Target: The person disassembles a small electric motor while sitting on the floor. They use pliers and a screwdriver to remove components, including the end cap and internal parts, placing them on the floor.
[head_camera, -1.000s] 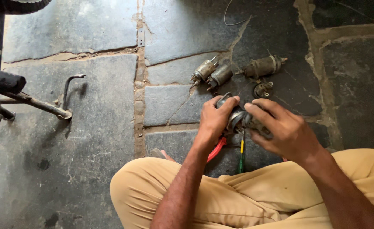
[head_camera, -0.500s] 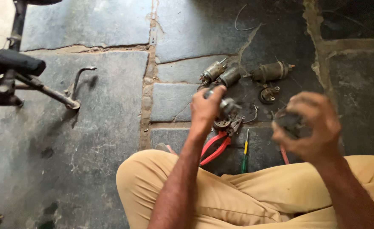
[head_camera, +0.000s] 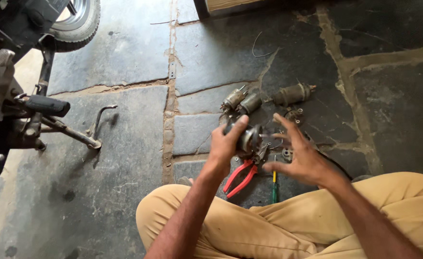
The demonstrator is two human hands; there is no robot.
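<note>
Left hand (head_camera: 227, 144) – grey metal cylinder (head_camera: 248, 138)

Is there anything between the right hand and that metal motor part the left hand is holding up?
Nothing visible. The left hand grips the cylindrical metal part above the floor; the right hand, fingers spread, sits just beside it with only open air between them.

The cylindrical motor part (head_camera: 246, 139) is dull, grimy grey metal. The pliers (head_camera: 239, 176) carry glossy red plastic grips. The screwdriver (head_camera: 274, 184) has a smooth yellow-green plastic handle. The stone floor (head_camera: 125, 158) is rough and matt. The trousers (head_camera: 250, 225) are matt tan cloth.
</note>
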